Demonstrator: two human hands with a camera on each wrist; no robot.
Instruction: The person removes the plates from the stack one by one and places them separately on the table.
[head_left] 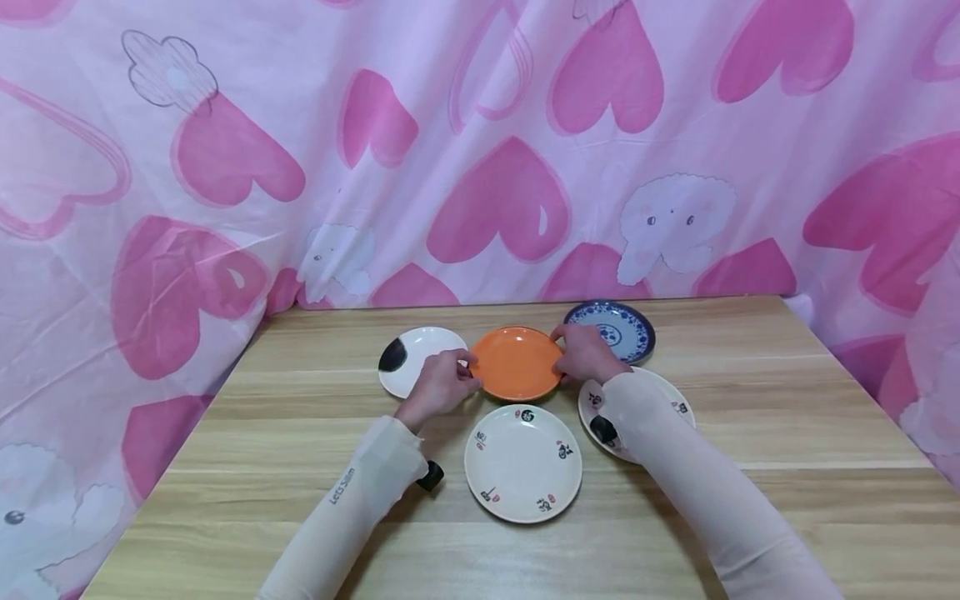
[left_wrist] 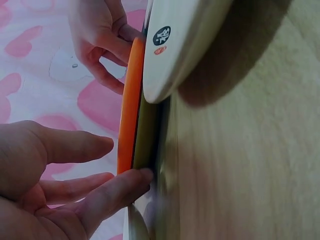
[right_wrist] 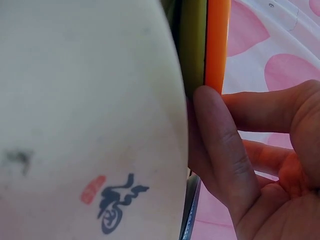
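An orange plate (head_left: pixel 517 363) lies on top of an olive-green plate (left_wrist: pixel 146 132), whose edge shows in both wrist views. My left hand (head_left: pixel 441 382) is at the left rim of this stack, one fingertip at the green edge and another just above the orange one. At the right rim my right hand (head_left: pixel 587 353) pinches the two edges, one digit against the orange plate and a finger (right_wrist: pixel 217 120) against the green. Whether the stack is lifted, I cannot tell.
A white plate with a black patch (head_left: pixel 423 337) lies left. Blue-patterned plate (head_left: pixel 637 321) sits back right. One cream plate with small prints (head_left: pixel 522 467) is in front; another cream plate (head_left: pixel 667 392) lies partly under my right forearm. The wooden table (head_left: pixel 247 467) meets a pink heart-print cloth (head_left: pixel 498 200).
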